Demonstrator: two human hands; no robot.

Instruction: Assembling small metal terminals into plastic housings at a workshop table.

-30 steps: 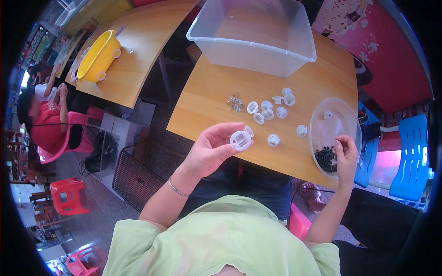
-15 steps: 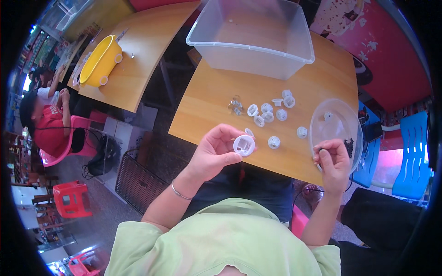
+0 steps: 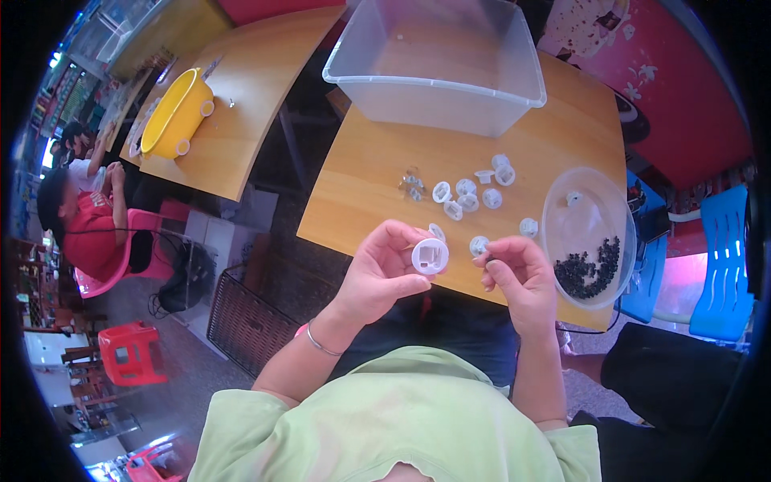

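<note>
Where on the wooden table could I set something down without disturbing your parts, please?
Bare wood lies left of the loose white caps, toward the table's left edge. It is crowded between the clear bin, round bowl and both hands.

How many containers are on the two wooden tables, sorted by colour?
Clear: 2, a tub and a bowl
Yellow: 1, a basin
Total: 3
</note>
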